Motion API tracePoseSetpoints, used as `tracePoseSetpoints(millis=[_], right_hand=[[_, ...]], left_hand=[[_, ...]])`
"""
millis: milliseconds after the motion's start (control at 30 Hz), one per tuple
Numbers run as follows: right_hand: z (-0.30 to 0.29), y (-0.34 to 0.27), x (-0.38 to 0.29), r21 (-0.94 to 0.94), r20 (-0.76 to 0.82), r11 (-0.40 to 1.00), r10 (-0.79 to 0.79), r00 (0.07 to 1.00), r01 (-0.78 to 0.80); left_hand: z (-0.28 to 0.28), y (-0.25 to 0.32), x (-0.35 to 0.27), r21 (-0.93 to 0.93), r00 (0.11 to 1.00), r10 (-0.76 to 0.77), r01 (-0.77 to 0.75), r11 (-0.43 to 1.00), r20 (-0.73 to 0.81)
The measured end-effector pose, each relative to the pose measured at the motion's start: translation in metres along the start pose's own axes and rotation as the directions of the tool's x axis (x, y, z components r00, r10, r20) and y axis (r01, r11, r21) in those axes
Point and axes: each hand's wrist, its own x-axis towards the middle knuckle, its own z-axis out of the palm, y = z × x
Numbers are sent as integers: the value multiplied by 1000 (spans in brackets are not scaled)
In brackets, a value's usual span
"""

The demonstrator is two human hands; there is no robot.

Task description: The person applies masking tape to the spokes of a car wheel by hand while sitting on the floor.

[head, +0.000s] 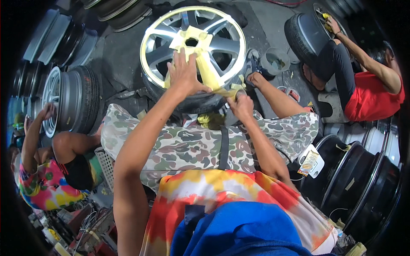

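Observation:
An alloy wheel rim lies face up before me on a black tyre. Yellow masking tape runs around its lip, and more tape covers the hub around the centre hole. A spoke at the lower right is covered by a wide taped strip. My left hand rests spread over the lower spokes, its thumb at the strip's lower end. Just beyond the rim's near right edge, my right hand grips what looks like a masking tape roll, with a length of tape stretching toward my left thumb.
At left, a person sits by another wheel with a tyre. A person in red works on a wheel at right. A plastic tub stands near my foot. Rims are stacked at lower right.

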Motion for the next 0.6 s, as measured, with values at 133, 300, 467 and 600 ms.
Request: tracePoseSetpoints(millis=[133,300,467,600], right_hand=[[-6,0,7,-221,154,967,-93,984,126],[7,27,-9,-79,244,973,-190,951,215],[-41,88,34,-552,60,823,-120,991,133],[3,96,-7,-357,352,837,-291,890,415]], left_hand=[[2,1,-3,4,1000,16,-16,1000,-24],[8,-1,-3,-9,997,37,-38,999,-71],[6,-1,-1,22,999,38,-37,999,-12],[0,3,1,-1,999,32,-32,1000,-8]])
